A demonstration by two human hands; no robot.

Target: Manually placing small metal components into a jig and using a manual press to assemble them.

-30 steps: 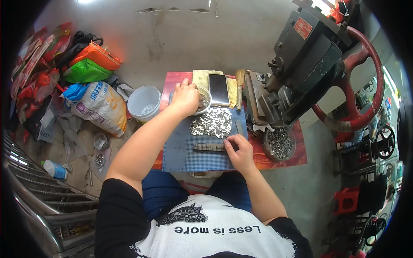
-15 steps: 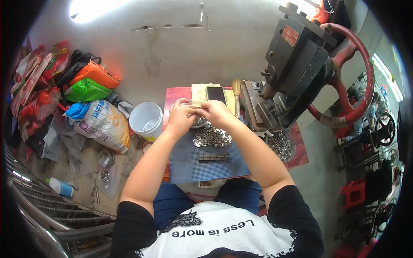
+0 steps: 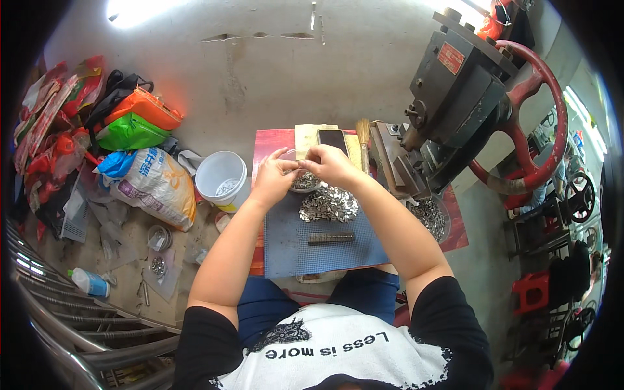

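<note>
My left hand [image 3: 273, 180] and my right hand [image 3: 330, 166] meet at their fingertips over a round bowl [image 3: 292, 155] of small metal pieces. Both hands are pinched closed; whatever sits between the fingers is too small to make out. Just nearer than the bowl, a heap of small silvery metal pieces [image 3: 329, 205] lies on a blue textured mat [image 3: 281, 229]. Closer to me on the mat is a short dark bar-like row of metal blocks [image 3: 331, 238], touched by neither hand.
A press [image 3: 455, 97] with a red handwheel [image 3: 560, 123] stands at right, a tub of metal pieces [image 3: 429, 218] below it. Behind my hands lie a phone [image 3: 334, 139] and a brush [image 3: 364, 140]. A white bucket [image 3: 221, 175] and filled bags [image 3: 153, 185] are at left.
The whole view has shifted slightly. My hands stay together at the fingertips but have changed pose a little, and more of the bowl's metal pieces shows beneath them.
</note>
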